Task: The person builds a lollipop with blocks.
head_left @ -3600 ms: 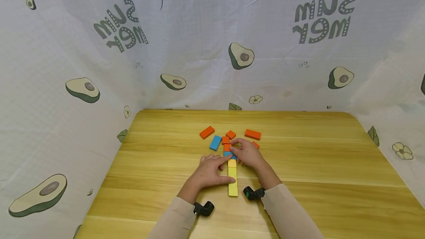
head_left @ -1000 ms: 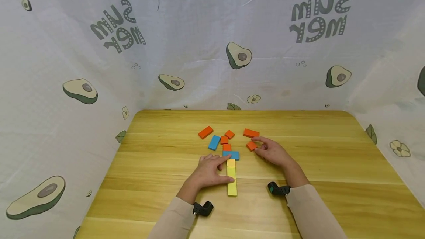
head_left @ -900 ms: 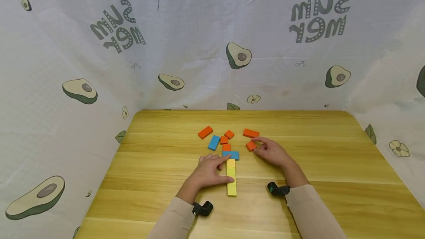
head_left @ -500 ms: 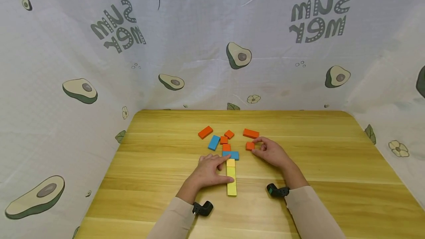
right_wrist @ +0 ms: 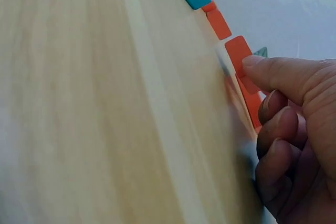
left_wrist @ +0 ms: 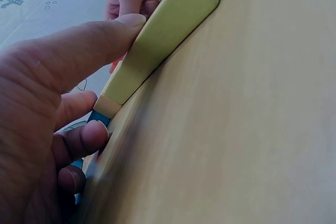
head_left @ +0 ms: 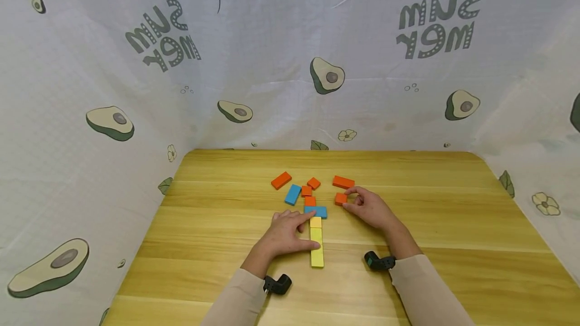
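In the head view, my left hand (head_left: 285, 234) lies spread beside a column of flat blocks. Its index fingertip touches the blue block (head_left: 321, 212) and its thumb rests on the long yellow-green block (head_left: 317, 258). Between those two sits a small yellow-orange block (head_left: 315, 222), while a small orange block (head_left: 310, 200) meets the blue one's far side. Off to the right, my right hand (head_left: 370, 208) pinches a small square orange block (head_left: 341, 199) between thumb and index finger. The right wrist view shows the thumb against this block's edge, other fingers curled.
Behind the column lie two small orange blocks, one square (head_left: 306, 191) and one turned (head_left: 313, 183). A blue block (head_left: 293, 194) and a long orange block (head_left: 281, 180) lie left. Another long orange block (head_left: 343, 182) lies just beyond my right hand. Printed cloth (head_left: 281, 64) surrounds the wooden table (head_left: 217, 245).
My right hand has left the column's far end and moved right to the small square orange block. That block has turned straighter and shifted slightly left. The left hand has stayed put.
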Action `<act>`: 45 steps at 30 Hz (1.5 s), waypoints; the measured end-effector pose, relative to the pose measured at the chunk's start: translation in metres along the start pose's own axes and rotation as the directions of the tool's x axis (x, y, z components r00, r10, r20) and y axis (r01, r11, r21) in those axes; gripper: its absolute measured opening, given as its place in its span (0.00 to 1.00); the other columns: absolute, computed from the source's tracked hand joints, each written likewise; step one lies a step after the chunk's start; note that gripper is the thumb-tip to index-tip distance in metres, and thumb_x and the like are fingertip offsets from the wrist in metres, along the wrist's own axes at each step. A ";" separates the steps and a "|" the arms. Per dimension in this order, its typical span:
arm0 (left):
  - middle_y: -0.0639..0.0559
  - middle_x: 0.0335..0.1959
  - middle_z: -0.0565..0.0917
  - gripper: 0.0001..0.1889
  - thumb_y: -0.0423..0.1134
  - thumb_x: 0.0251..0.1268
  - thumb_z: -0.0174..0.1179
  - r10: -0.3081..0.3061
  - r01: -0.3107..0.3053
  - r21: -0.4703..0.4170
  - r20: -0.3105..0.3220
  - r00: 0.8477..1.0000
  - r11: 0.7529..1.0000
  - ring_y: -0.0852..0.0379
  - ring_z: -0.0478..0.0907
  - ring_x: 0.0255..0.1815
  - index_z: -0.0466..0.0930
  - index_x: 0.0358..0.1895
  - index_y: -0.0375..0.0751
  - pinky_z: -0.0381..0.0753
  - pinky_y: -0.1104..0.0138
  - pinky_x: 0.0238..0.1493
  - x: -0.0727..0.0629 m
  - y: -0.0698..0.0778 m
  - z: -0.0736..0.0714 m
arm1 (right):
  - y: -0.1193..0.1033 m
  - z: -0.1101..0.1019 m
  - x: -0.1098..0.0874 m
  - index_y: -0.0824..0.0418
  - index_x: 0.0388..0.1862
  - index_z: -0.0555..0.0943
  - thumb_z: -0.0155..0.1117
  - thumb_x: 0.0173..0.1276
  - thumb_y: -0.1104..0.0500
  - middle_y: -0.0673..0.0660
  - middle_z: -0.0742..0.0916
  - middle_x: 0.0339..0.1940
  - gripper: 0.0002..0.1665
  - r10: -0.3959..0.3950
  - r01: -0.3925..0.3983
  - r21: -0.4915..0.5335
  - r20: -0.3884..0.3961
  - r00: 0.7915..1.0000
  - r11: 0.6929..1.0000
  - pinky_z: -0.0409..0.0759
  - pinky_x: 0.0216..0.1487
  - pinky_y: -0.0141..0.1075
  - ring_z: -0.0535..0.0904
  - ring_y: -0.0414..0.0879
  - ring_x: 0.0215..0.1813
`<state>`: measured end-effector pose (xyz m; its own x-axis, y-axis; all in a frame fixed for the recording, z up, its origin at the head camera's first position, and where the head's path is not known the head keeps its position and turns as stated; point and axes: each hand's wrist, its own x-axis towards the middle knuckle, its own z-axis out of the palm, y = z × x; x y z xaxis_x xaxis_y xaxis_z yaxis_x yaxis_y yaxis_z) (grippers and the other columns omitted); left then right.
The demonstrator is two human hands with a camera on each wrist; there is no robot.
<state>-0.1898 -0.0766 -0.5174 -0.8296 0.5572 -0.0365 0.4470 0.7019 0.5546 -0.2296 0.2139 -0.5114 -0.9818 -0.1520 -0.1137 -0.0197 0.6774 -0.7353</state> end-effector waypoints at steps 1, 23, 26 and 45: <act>0.64 0.29 0.70 0.46 0.67 0.59 0.72 -0.001 0.001 0.000 0.000 1.000 1.000 0.64 0.63 0.35 0.68 0.81 0.60 0.55 0.61 0.48 0.000 0.000 0.000 | 0.000 0.000 0.000 0.60 0.63 0.79 0.69 0.75 0.52 0.53 0.78 0.28 0.23 -0.002 0.002 0.002 0.000 1.000 1.000 0.67 0.30 0.36 0.71 0.47 0.27; 0.65 0.29 0.70 0.46 0.68 0.59 0.71 -0.012 0.012 0.010 0.008 1.000 1.000 0.64 0.63 0.35 0.68 0.80 0.61 0.56 0.61 0.49 0.001 0.000 -0.001 | -0.024 0.022 0.014 0.61 0.67 0.77 0.66 0.79 0.56 0.58 0.82 0.38 0.22 -0.022 0.008 0.168 0.079 0.997 0.986 0.83 0.30 0.37 0.81 0.45 0.28; 0.65 0.29 0.70 0.46 0.69 0.59 0.70 -0.011 0.011 0.018 0.009 1.000 1.000 0.64 0.63 0.35 0.68 0.81 0.61 0.56 0.61 0.49 0.001 0.000 -0.001 | -0.026 0.025 0.015 0.61 0.66 0.77 0.66 0.79 0.56 0.57 0.84 0.35 0.22 -0.025 0.013 0.150 0.081 0.996 0.989 0.83 0.29 0.38 0.80 0.45 0.26; 0.64 0.29 0.70 0.46 0.67 0.59 0.72 -0.009 0.009 0.021 0.000 1.000 1.000 0.64 0.63 0.34 0.69 0.80 0.60 0.56 0.61 0.48 0.001 0.001 -0.001 | -0.025 0.028 0.020 0.61 0.62 0.80 0.63 0.80 0.54 0.53 0.80 0.24 0.18 -0.025 0.014 0.136 0.083 0.996 0.991 0.78 0.26 0.37 0.74 0.45 0.20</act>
<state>-0.1910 -0.0759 -0.5163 -0.8334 0.5511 -0.0418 0.4465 0.7159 0.5368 -0.2431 0.1737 -0.5145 -0.9619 -0.2285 -0.1504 -0.0072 0.5708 -0.8210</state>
